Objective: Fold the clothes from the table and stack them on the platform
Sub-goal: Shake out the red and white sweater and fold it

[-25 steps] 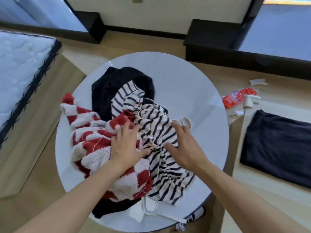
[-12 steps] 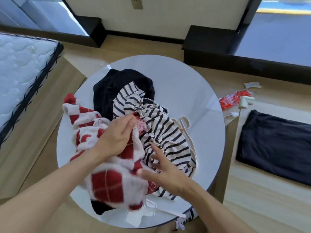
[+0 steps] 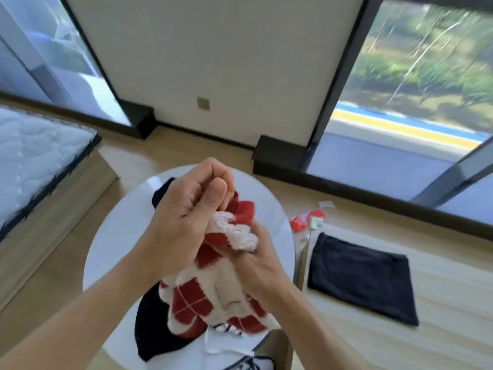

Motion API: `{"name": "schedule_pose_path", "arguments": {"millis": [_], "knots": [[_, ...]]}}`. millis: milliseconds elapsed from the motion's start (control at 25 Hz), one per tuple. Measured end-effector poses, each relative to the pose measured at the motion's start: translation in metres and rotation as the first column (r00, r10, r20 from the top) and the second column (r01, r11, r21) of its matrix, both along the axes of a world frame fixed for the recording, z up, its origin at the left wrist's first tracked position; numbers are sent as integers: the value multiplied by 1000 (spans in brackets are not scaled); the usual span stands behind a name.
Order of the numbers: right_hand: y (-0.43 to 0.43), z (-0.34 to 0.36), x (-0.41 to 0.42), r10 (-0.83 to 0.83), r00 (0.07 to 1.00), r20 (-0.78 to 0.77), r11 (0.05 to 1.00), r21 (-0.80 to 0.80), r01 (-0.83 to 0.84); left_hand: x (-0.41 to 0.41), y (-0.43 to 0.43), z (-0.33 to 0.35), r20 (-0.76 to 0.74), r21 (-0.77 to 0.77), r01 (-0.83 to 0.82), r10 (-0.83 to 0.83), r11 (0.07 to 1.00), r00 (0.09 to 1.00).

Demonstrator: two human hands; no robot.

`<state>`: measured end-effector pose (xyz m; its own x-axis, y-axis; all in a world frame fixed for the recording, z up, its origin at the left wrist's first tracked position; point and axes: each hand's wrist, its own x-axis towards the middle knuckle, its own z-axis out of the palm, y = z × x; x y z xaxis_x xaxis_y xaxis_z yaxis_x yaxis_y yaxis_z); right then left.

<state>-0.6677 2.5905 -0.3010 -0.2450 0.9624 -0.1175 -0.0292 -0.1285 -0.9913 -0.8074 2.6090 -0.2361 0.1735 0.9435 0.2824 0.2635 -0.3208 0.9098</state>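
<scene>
My left hand [image 3: 170,231] and right hand [image 3: 260,265] both closed, pinching fluffy red-and-white checked knit garment [image 3: 213,297], raised above round white table [image 3: 106,252]. Hands and knit hide most of tabletop; black garment [image 3: 152,332] peeks out at far and near edges, whether one piece or two, can't tell. Striped fabric barely visible at bottom, cut off. One folded dark garment [image 3: 360,279] flat on light wooden platform [image 3: 453,303] right of table, open room around it. White mattress [image 3: 32,153] at left.

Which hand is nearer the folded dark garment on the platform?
Right. The right hand grips the red-and-white garment on the side toward the folded dark garment; the left hand grips it farther away, over the table.
</scene>
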Motion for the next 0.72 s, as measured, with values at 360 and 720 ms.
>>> {"name": "schedule_pose_path", "arguments": {"millis": [360,720], "knots": [[-93,265,99,-417,899,131,795,532,291,75,-85,223,188,-465,391,-343,794,920],[-246,392,211,-617,605,503,752,604,264,254,-128,329,589,-187,687,-480,702,650]]}}
